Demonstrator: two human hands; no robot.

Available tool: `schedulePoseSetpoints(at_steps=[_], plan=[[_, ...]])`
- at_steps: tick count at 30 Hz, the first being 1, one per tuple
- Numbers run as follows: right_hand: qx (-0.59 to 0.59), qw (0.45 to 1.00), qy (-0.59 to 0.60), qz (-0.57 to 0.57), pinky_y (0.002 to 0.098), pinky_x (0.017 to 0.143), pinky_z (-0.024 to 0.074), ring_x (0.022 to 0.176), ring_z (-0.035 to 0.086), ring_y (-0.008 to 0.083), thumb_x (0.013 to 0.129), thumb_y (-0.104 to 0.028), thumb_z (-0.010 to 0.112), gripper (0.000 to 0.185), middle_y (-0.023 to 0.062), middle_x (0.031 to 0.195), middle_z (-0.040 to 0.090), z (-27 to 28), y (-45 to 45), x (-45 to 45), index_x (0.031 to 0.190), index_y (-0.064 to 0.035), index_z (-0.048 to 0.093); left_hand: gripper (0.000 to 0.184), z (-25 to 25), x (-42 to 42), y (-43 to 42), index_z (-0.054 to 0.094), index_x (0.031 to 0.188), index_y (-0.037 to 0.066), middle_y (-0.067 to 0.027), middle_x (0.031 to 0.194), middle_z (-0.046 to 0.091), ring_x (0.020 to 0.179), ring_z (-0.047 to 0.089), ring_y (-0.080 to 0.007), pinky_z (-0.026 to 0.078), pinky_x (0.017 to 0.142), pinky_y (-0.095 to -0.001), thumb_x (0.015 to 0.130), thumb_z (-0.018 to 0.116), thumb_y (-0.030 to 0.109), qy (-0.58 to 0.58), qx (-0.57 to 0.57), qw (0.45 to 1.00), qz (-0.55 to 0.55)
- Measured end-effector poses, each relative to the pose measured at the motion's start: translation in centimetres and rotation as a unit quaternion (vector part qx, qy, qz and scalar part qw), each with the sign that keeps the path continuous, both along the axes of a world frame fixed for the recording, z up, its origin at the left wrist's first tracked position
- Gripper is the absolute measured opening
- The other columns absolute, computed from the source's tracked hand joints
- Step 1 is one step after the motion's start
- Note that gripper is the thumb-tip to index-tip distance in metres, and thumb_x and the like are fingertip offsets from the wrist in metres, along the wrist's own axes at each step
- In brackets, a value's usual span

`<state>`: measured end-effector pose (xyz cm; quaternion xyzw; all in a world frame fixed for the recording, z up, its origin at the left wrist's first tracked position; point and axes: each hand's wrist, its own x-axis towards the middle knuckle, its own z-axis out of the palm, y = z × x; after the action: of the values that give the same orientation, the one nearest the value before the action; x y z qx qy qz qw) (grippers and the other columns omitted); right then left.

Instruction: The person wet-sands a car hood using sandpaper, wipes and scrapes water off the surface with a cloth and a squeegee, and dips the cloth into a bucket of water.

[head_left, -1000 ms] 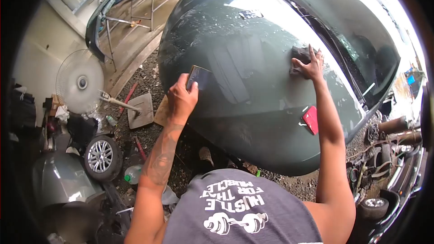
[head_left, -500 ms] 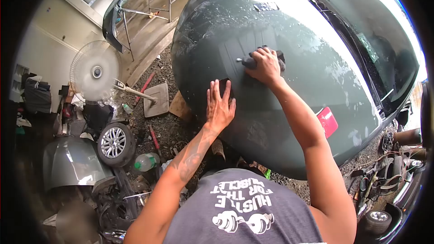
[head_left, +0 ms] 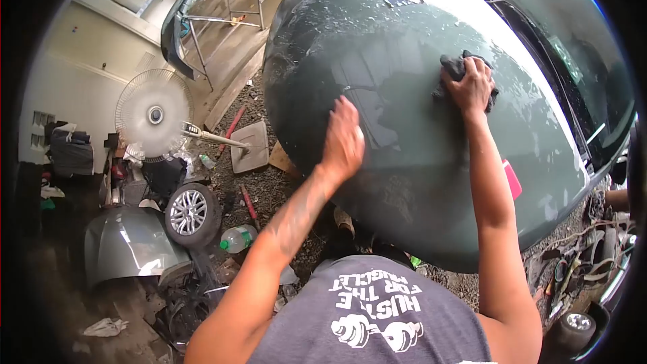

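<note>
In the head view, my right hand (head_left: 470,85) is closed around a bunched dark grey cloth (head_left: 453,67), pressed on the right part of a dark green car hood (head_left: 397,209). The hood is wet, with droplets and streaks toward its far side. Over the hood's near left part is my left hand (head_left: 345,138), open, its fingers stretched out and slightly blurred; I see nothing held in it. Whether that palm touches the surface I cannot tell. A red flat piece (head_left: 512,179) lies on the hood, partly hidden behind my right forearm.
A standing fan (head_left: 155,114) is on the left, its base on gravel. Nearby are a loose wheel (head_left: 193,214), a plastic bottle (head_left: 238,238) and a grey body panel (head_left: 131,243). A metal stand (head_left: 229,13) is at the back. Car parts clutter the right.
My right hand has moved the cloth to the right across the hood. My left hand has shifted slightly right, its fingers closer together. The whole view has turned a little.
</note>
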<state>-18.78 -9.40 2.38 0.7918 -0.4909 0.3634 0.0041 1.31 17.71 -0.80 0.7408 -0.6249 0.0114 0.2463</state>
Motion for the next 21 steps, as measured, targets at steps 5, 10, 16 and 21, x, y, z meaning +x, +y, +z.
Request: schedulePoseSetpoints(at_steps=[5, 10, 16, 21], plan=[[0.009, 1.000, 0.020, -0.012, 0.0541, 0.103, 0.0415, 0.128, 0.053, 0.0310, 0.077, -0.046, 0.078, 0.054, 0.0082, 0.133, 0.062, 0.2, -0.5, 0.9, 0.116, -0.0113, 0.067, 0.060, -0.7, 1.3, 0.5, 0.028, 0.151, -0.015, -0.0355, 0.161, 0.023, 0.151, 0.023, -0.0489, 0.021, 0.124, -0.0544, 0.104, 0.035, 0.021, -0.012, 0.012, 0.997, -0.082], [-0.002, 0.995, 0.057, 0.080, 0.0739, 0.107, 0.0303, 0.145, 0.034, 0.0435, 0.069, -0.069, 0.079, 0.087, 0.0175, 0.156, 0.041, 0.5, 1.0, 1.6, 0.141, -0.0257, 0.057, 0.059, -1.7, 4.2, -2.5, 0.028, 0.152, -0.014, -0.0354, 0.160, 0.024, 0.150, 0.024, -0.0474, 0.021, 0.124, -0.0530, 0.104, 0.036, 0.020, -0.026, -0.054, 0.998, 0.037], [0.024, 0.952, 0.163, 0.257, 0.0712, 0.103, 0.0342, 0.143, 0.036, 0.0428, 0.062, -0.068, 0.084, 0.085, 0.0131, 0.148, 0.048, 1.3, 7.1, 2.9, 0.129, -0.0180, 0.064, 0.063, -1.7, 0.8, 3.6, 0.022, 0.157, -0.009, -0.0327, 0.163, 0.019, 0.153, 0.018, -0.0474, 0.018, 0.124, -0.0544, 0.102, 0.036, 0.019, 0.029, 0.005, 1.000, -0.008], [0.005, 0.938, 0.127, 0.322, 0.0487, 0.099, 0.0415, 0.113, 0.060, 0.0253, 0.068, -0.038, 0.080, 0.037, 0.0054, 0.101, 0.070, 1.8, 6.2, 11.5, 0.091, -0.0104, 0.070, 0.058, -2.6, 5.6, -2.4, 0.029, 0.152, -0.013, -0.0336, 0.161, 0.024, 0.151, 0.024, -0.0462, 0.020, 0.125, -0.0503, 0.103, 0.037, 0.016, -0.016, -0.067, 0.992, 0.105]])
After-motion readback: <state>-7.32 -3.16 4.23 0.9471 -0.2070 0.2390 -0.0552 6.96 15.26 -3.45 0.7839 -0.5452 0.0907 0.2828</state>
